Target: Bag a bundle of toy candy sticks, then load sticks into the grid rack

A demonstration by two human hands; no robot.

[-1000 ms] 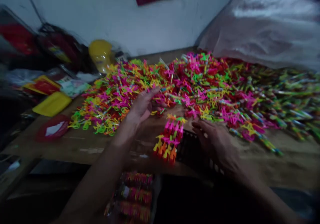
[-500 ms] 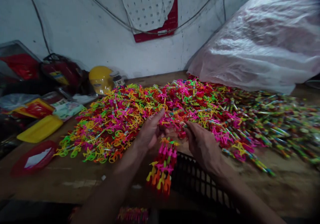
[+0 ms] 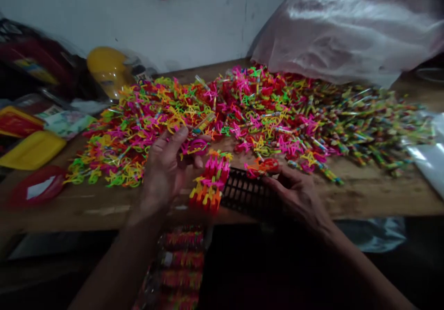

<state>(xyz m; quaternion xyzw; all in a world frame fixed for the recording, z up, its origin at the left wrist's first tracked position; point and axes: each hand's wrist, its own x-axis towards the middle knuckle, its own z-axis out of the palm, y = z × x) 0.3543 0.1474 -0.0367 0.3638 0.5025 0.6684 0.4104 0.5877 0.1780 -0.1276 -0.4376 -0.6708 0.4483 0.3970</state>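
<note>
My left hand point(image 3: 164, 164) is closed around a few small bright plastic toys point(image 3: 197, 147), yellow and magenta, one with a clear tube of coloured beads. Over at the right, my right hand point(image 3: 300, 192) pinches an orange and red plastic toy point(image 3: 262, 167) above a black slotted rack point(image 3: 255, 190). Pink, yellow and orange toys point(image 3: 211, 178) stand in tight rows at the rack's left end; the slots beside them show bare. Behind both hands a big heap of similar toys point(image 3: 222, 106) covers the wooden table point(image 3: 114, 210).
Bead-filled tubes point(image 3: 367, 120) pile up at the right. A large translucent plastic bag point(image 3: 333, 28) stands behind them. On the left lie a yellow scoop point(image 3: 33, 150), a red dish point(image 3: 38, 187) and a yellow jar point(image 3: 107, 69). Packed trays point(image 3: 182, 259) sit below the table edge.
The view has tilted down. My hands have moved apart, the left toward the left with toys in it, the right out over the rack with an orange and red toy.
</note>
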